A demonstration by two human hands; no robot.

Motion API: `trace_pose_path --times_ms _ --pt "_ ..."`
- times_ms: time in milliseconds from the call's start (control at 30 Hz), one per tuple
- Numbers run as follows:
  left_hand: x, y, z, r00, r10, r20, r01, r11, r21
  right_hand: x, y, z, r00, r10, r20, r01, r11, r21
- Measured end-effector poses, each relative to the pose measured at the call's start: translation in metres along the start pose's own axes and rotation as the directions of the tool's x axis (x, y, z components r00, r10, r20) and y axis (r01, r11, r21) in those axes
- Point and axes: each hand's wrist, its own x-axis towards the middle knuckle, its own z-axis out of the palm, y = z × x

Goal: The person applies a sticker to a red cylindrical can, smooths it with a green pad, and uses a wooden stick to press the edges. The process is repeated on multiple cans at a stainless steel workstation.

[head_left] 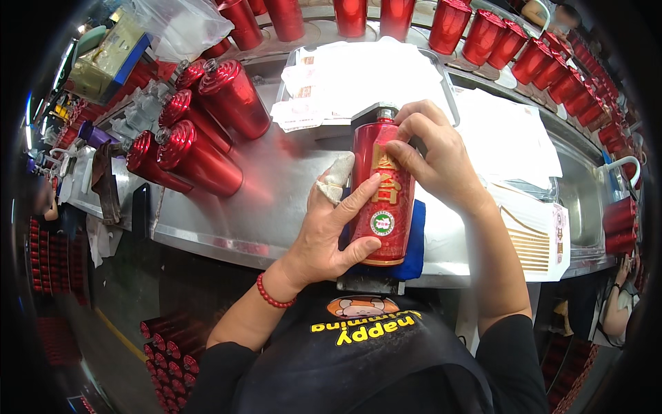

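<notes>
— Where does the red bottle lie from each hand?

— Between them. It rests on a blue pad on the steel tabletop, directly in front of the person's body. Its long axis runs away from the person: the base is toward the body and the capped neck is at the far end.

— What is the left hand doing?

— It lies against the bottle's near-left side. The thumb curls round the lower body beside the round green sticker, the forefinger stretches across the gold label, and a white wrap covers one fingertip. It steadies the bottle without closing round it.

— And the right hand?

— It comes over from the far-right side. Its fingers are bent round the shoulder and neck, and the fingertips press the upper edge of the label. It grips loosely.

— Which hand is nearer the cap?

— The right. The left is nearer the base. Beyond the right hand's fingertips lies a stack of white label sheets. To the far left of the left hand, more red bottles lie on their sides.
</notes>
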Motion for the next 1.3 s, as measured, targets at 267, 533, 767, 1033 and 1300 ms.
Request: trace_pose_path --times_ms 267,533,767,1033,1300 --pt "-0.012 -0.014 0.011 0.985 -0.158 -0.074 0.124 0.931 -0.344 -0.03 -0.01 -0.007 0.99 0.104 -0.096 -0.104 0.995 0.011" --pt "-0.01 -0.011 0.009 0.988 -0.157 -0.007 0.148 0.948 -0.283 -0.099 -0.012 0.013 0.925 0.375 0.056 -0.352 0.797 0.491" --pt "-0.012 -0.017 0.02 0.978 -0.204 -0.051 0.163 0.89 -0.426 -0.097 -0.013 0.014 0.962 0.256 0.098 -0.274 0.881 0.385" --pt "-0.009 -0.019 0.02 0.973 -0.229 -0.019 0.188 0.842 -0.506 -0.102 -0.005 0.014 0.962 0.241 0.127 -0.273 0.852 0.448" --pt "0.009 0.003 0.004 0.995 0.034 -0.097 -0.033 0.999 0.012 -0.102 -0.007 0.011 0.992 0.114 0.059 -0.127 0.943 0.308"
